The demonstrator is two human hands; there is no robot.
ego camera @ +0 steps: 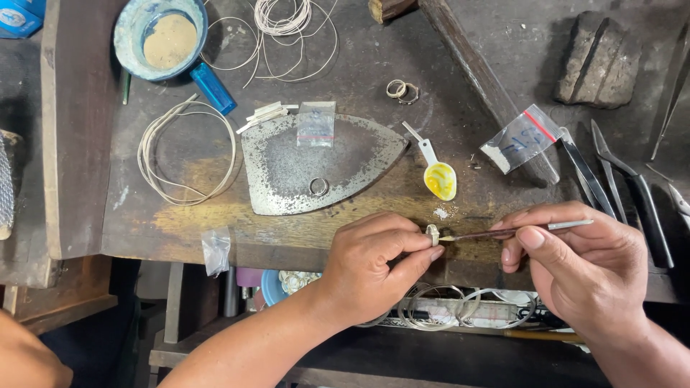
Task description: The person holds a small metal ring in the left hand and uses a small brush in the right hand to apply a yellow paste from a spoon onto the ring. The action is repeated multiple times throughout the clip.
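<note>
My left hand (377, 262) pinches a small silver ring (433, 233) between thumb and fingers at the front edge of the dark wooden workbench (359, 65). My right hand (582, 266) grips thin metal tweezers (517, 231), whose tip touches the ring from the right. A small white spoon with yellow paste (437, 174) lies just behind the ring. A flat iron-shaped metal plate (316, 162) sits in the middle of the bench with another ring (318, 187) on it.
Coils of silver wire (188, 151) lie left of the plate and more wire (287, 21) at the back. A blue bowl (162, 36), two rings (402, 90), small plastic bags (521, 140), pliers (636, 190) and a grooved block (596, 61) lie around.
</note>
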